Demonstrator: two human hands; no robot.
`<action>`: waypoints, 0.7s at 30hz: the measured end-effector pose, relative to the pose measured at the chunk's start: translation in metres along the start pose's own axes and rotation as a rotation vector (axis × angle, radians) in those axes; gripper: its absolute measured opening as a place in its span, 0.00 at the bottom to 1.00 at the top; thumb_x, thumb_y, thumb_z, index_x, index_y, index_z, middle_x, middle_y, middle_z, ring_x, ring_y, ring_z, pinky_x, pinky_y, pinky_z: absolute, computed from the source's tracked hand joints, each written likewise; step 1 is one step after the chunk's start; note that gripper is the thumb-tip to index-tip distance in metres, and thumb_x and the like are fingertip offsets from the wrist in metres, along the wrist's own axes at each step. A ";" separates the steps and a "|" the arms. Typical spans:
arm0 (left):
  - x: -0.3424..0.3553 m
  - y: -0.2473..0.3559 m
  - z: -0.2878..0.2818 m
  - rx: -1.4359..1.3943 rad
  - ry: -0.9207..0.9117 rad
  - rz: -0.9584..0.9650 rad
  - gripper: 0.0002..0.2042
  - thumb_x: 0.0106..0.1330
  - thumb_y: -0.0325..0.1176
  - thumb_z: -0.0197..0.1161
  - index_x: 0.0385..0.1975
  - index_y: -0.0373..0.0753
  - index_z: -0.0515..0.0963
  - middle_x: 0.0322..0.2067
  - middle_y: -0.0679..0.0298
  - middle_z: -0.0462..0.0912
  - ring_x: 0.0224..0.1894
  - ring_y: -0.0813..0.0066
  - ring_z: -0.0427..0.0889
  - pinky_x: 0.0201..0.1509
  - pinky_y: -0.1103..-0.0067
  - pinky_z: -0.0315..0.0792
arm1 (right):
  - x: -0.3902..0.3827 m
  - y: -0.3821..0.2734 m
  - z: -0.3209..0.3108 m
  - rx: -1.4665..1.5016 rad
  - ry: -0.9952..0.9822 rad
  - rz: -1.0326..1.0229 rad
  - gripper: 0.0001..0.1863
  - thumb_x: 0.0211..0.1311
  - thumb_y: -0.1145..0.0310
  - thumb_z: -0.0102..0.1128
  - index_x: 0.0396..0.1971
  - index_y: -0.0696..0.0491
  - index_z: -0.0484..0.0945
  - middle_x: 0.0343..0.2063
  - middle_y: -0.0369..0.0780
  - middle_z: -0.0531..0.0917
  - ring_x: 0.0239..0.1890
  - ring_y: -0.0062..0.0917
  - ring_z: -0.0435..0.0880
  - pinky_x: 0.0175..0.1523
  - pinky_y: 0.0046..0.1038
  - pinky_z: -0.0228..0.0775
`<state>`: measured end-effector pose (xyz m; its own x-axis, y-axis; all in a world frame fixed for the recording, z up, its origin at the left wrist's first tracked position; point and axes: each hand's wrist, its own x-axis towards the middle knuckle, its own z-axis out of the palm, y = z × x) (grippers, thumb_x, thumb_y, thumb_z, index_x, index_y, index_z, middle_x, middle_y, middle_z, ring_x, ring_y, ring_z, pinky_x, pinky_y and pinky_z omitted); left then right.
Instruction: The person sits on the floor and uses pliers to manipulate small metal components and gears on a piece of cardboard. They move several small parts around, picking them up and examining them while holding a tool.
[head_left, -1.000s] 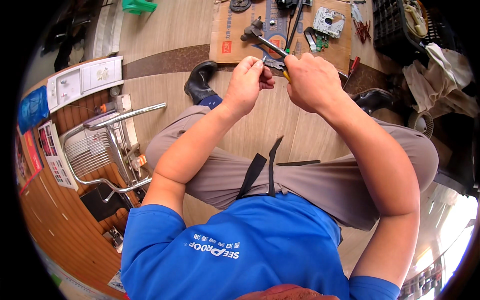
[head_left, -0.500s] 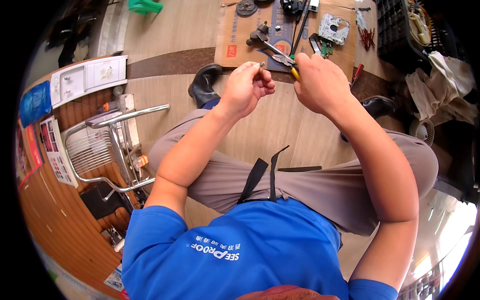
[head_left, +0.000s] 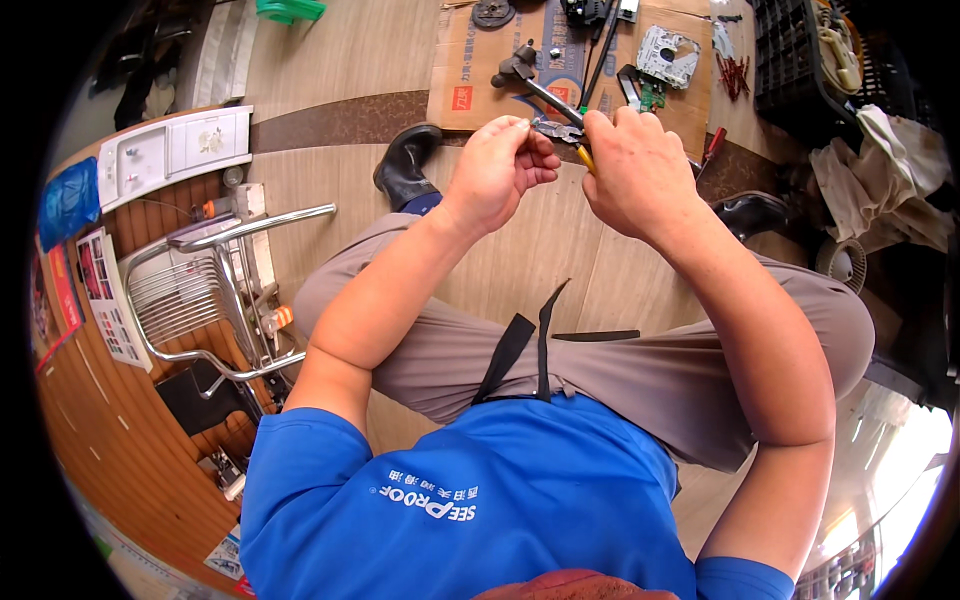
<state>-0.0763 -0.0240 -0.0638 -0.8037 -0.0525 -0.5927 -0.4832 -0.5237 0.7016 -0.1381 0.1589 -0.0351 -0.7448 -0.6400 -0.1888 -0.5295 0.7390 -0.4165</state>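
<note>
My left hand [head_left: 498, 175] is closed in a pinch, thumb against fingertips, on a tiny part too small to name. My right hand [head_left: 640, 170] is wrapped round yellow-handled pliers [head_left: 558, 131], whose metal jaws point left and reach the left fingertips. Whether the jaws grip the tiny part cannot be made out. Just beyond the pliers, a hammer [head_left: 518, 66] lies on a flattened cardboard sheet [head_left: 462, 70], its handle running toward my right hand. Farther right on the cardboard are a silvery metal drive chassis [head_left: 668, 57] and a small green circuit board [head_left: 652, 98].
Right of the cardboard lie several thin red pieces [head_left: 733, 78] and a red-handled screwdriver [head_left: 715, 143]. A black plastic crate [head_left: 785, 85] and crumpled pale cloth [head_left: 885, 170] are at the far right. A metal-framed chair [head_left: 185, 290] stands left. Black boots [head_left: 405, 165] flank the work area.
The pliers have moved slightly left and turned, so their jaws now meet the left fingertips, where there was a gap before. Both hands have drawn closer together.
</note>
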 end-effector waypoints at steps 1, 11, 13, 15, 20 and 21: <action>0.000 -0.001 0.001 0.023 -0.003 0.021 0.08 0.74 0.34 0.44 0.36 0.39 0.69 0.34 0.60 0.79 0.36 0.67 0.80 0.44 0.70 0.76 | 0.000 0.000 0.000 0.000 0.000 0.000 0.15 0.51 0.68 0.59 0.40 0.56 0.74 0.37 0.46 0.78 0.44 0.39 0.78 0.46 0.40 0.72; -0.002 -0.002 0.006 0.058 0.007 0.061 0.09 0.74 0.34 0.44 0.36 0.38 0.70 0.33 0.60 0.79 0.36 0.69 0.80 0.43 0.72 0.76 | -0.002 -0.003 -0.002 -0.003 0.021 0.029 0.17 0.51 0.68 0.60 0.42 0.56 0.73 0.39 0.45 0.78 0.46 0.39 0.77 0.48 0.42 0.70; -0.002 -0.002 0.008 0.071 0.015 0.060 0.09 0.74 0.34 0.44 0.36 0.37 0.70 0.33 0.59 0.79 0.36 0.69 0.80 0.43 0.72 0.76 | -0.002 -0.003 -0.001 -0.001 0.015 0.030 0.17 0.51 0.68 0.60 0.42 0.56 0.73 0.39 0.45 0.77 0.46 0.38 0.77 0.48 0.42 0.70; -0.002 -0.003 0.008 0.083 0.023 0.060 0.09 0.74 0.34 0.44 0.36 0.37 0.70 0.34 0.59 0.79 0.36 0.69 0.80 0.43 0.72 0.76 | -0.002 -0.003 -0.002 -0.003 0.018 0.030 0.17 0.51 0.67 0.60 0.42 0.56 0.73 0.39 0.45 0.77 0.46 0.38 0.77 0.48 0.42 0.70; 0.002 -0.004 0.003 0.121 -0.042 0.077 0.08 0.74 0.33 0.44 0.36 0.38 0.69 0.35 0.58 0.79 0.38 0.68 0.80 0.45 0.72 0.76 | -0.002 -0.002 -0.002 -0.015 0.008 0.036 0.17 0.52 0.68 0.59 0.42 0.57 0.73 0.39 0.46 0.78 0.46 0.39 0.77 0.48 0.42 0.71; 0.003 -0.004 0.002 0.121 -0.042 0.077 0.08 0.74 0.33 0.44 0.36 0.38 0.69 0.35 0.58 0.79 0.38 0.68 0.80 0.45 0.72 0.76 | -0.002 -0.002 -0.002 -0.021 0.008 0.036 0.16 0.52 0.68 0.58 0.41 0.57 0.73 0.38 0.46 0.78 0.46 0.39 0.78 0.47 0.42 0.71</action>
<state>-0.0775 -0.0203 -0.0678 -0.8526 -0.0514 -0.5201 -0.4560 -0.4132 0.7882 -0.1365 0.1589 -0.0326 -0.7667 -0.6114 -0.1960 -0.5107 0.7657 -0.3910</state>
